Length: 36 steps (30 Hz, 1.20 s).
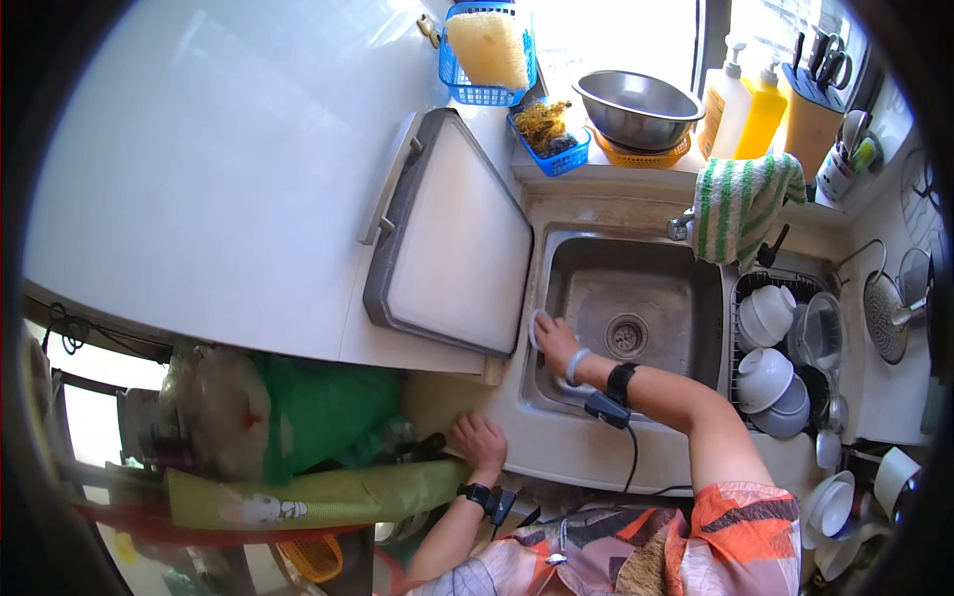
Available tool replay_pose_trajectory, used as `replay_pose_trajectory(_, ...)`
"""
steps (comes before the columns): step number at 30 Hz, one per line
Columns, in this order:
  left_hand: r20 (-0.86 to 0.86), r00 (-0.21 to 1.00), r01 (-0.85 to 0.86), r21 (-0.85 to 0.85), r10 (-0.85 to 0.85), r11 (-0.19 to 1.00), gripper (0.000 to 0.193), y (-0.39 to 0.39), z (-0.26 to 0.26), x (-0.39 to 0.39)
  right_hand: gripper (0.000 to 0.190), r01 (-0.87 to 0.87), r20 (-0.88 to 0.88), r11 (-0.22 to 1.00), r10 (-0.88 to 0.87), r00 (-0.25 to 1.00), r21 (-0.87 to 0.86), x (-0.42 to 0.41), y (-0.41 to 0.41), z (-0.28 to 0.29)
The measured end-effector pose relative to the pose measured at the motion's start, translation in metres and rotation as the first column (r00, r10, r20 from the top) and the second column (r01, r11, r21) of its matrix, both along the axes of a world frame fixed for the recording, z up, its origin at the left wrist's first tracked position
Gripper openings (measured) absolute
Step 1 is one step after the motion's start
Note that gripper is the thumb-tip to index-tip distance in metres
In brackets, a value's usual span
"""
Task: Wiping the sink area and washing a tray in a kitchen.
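My right hand (557,344) reaches over the left side of a stainless steel sink (589,298), its fingers on a pale, round, flat item (535,330) at the basin's left rim; what that item is cannot be told. A light bangle and a black strap with a cabled device are on that wrist. Below and to the left, my left hand (479,441) rests near the counter's front edge, its fingers bent, with nothing seen in it. The drain (626,337) shows in the basin's bottom.
A grey-rimmed white board (455,246) lies left of the sink. Bowls (766,380) fill a rack on the right. A striped towel (738,208) hangs over the faucet. Behind stand a steel bowl (637,112), baskets (551,153), pump bottles (762,112) and a knife block (809,119).
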State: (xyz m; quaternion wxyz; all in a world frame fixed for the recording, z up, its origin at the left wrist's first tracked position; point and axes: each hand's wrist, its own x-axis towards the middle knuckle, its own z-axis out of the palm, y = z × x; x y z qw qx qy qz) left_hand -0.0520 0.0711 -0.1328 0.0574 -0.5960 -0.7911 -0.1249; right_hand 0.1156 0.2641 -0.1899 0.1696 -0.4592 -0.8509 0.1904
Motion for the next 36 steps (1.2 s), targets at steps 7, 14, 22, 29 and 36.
replay_pose_trajectory(7, -0.046, 0.999, -0.022, 0.026, 0.023, 0.999, 0.030, 0.000, -0.003, 0.002, 0.036, 0.032, -0.120, 0.984, -0.053, 0.991, -0.174, 0.018, 0.067, 0.037)
replay_pose_trajectory(14, -0.011, 1.000, 0.010, -0.013, -0.011, 1.000, 0.028, 0.005, 0.003, 0.008, 0.038, 0.281, -0.324, 0.938, -0.207, 0.923, 0.202, 0.008, 0.118, 0.009)
replay_pose_trajectory(22, -0.006, 1.000, -0.009, 0.014, 0.009, 1.000, 0.031, 0.004, 0.001, -0.001, 0.042, -0.078, -0.035, 0.972, 0.088, 0.996, 0.222, -0.018, -0.012, 0.020)
replay_pose_trajectory(29, 0.032, 0.999, -0.027, -0.037, 0.028, 0.999, 0.033, 0.005, 0.006, 0.003, 0.039, 0.024, 0.066, 0.871, -0.064, 0.996, 0.490, -0.003, 0.067, 0.018)
replay_pose_trajectory(36, -0.041, 0.999, -0.013, 0.017, 0.013, 1.000, 0.027, 0.006, 0.003, 0.008, 0.033, 0.147, 0.258, 0.934, -0.238, 0.936, 0.326, 0.022, 0.140, -0.001)
